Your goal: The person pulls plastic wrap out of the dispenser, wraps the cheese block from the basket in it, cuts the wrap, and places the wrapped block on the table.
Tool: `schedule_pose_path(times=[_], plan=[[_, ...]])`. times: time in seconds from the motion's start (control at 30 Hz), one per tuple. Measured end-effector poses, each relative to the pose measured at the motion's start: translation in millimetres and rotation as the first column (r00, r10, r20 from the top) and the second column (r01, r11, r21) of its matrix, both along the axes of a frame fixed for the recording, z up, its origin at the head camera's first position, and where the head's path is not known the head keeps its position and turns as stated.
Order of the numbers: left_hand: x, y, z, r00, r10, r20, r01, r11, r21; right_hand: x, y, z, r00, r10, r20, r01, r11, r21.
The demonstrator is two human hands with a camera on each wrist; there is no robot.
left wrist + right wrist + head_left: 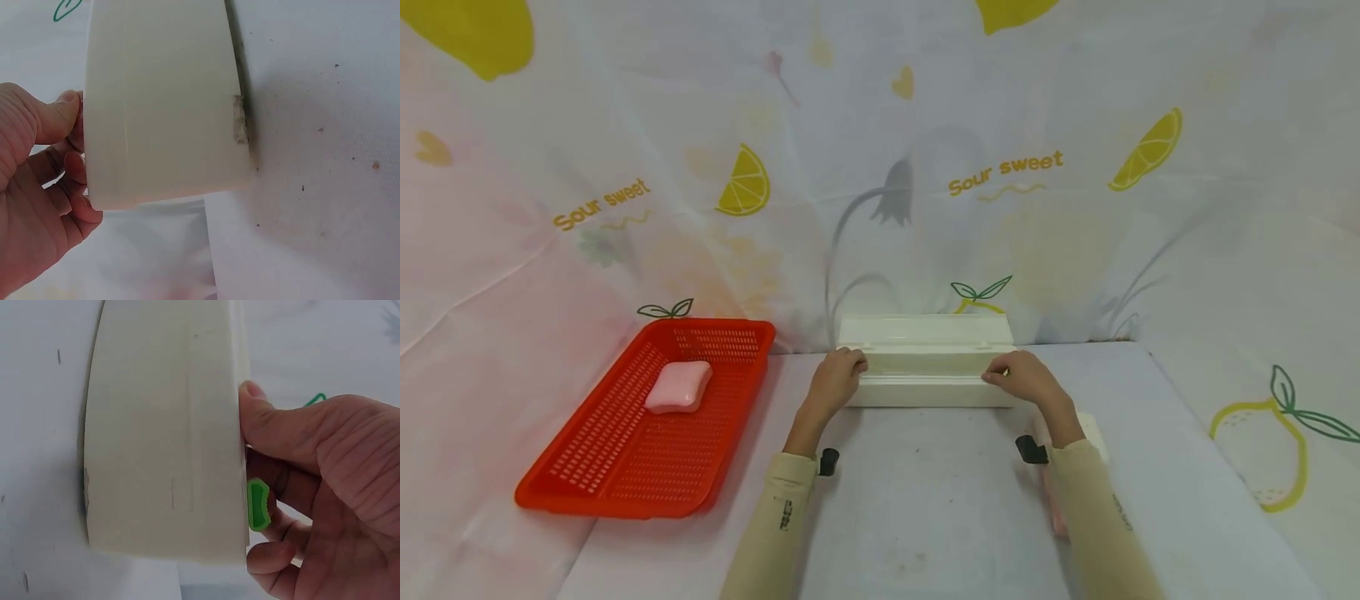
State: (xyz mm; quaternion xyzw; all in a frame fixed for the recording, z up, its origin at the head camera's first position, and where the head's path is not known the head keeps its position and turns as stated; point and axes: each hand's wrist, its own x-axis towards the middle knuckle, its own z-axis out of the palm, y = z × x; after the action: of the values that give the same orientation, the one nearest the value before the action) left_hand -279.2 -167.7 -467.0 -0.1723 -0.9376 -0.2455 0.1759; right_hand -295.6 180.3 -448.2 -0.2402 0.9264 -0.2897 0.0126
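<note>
A long white box with its lid raised, looking like a cling film dispenser (pixel 936 395), stands against the back wall cloth. At its left end my left hand (pixel 837 379) has thumb and curled fingers on the top edge; the left wrist view shows that hand (pixel 44 162) gripping there. My right hand (pixel 1028 379) pinches the same edge near the right end. In the right wrist view, a small green slider (pixel 258 505) sits on that edge, between the box and the curled fingers of the right hand (pixel 312 475). Some fingertips are hidden behind the box.
To the left stands a red perforated basket (pixel 647 502) with a glossy pink pillow-shaped thing (pixel 677 387) inside. A pale pink and white object (pixel 1093 433) lies partly hidden under my right forearm. Printed cloth (pixel 880 108) rises close behind the box.
</note>
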Motion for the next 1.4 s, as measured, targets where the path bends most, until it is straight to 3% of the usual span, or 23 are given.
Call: schedule_pose_path(times=[0.2, 0.5, 0.6, 0.73, 0.97, 1.1, 1.4], plan=[[-0.5, 1.3, -0.9, 1.0, 0.005, -0.013, -0.005, 1.0, 0.017, -3.9, 0, -2.0, 0.999, -0.038, -0.001, 0.038, 0.997, -0.074], [2.4, 3.6, -0.1, 0.999, 0.017, -0.036, -0.016, 0.999, 0.03, 0.9, -10, -7.8, 0.98, -0.198, -0.012, 0.197, 0.978, -0.07], [3.3, 3.7, 0.6, 0.999, 0.039, -0.037, -0.037, 0.998, 0.054, 1.7, -12, -9.0, 0.977, -0.205, -0.055, 0.199, 0.975, -0.099], [2.9, 3.1, 3.7, 0.998, 0.056, 0.019, -0.057, 0.993, 0.1, 2.3, -13, -9.1, 0.963, -0.231, -0.135, 0.212, 0.966, -0.146], [3.4, 0.9, 19.4, 0.996, 0.016, 0.09, -0.037, 0.971, 0.235, 3.1, -15, 0.4, 0.958, -0.255, -0.128, 0.204, 0.926, -0.319], [6.4, -0.3, 29.0, 0.993, -0.005, 0.118, -0.029, 0.958, 0.285, 4.8, -16, 9.8, 0.961, -0.247, -0.12, 0.193, 0.918, -0.348], [9.9, 0.8, 50.8, 1.0, -0.026, -0.002, 0.025, 0.96, 0.278, 13.7, -16, 35.0, 0.967, -0.222, -0.122, 0.161, 0.911, -0.38]])
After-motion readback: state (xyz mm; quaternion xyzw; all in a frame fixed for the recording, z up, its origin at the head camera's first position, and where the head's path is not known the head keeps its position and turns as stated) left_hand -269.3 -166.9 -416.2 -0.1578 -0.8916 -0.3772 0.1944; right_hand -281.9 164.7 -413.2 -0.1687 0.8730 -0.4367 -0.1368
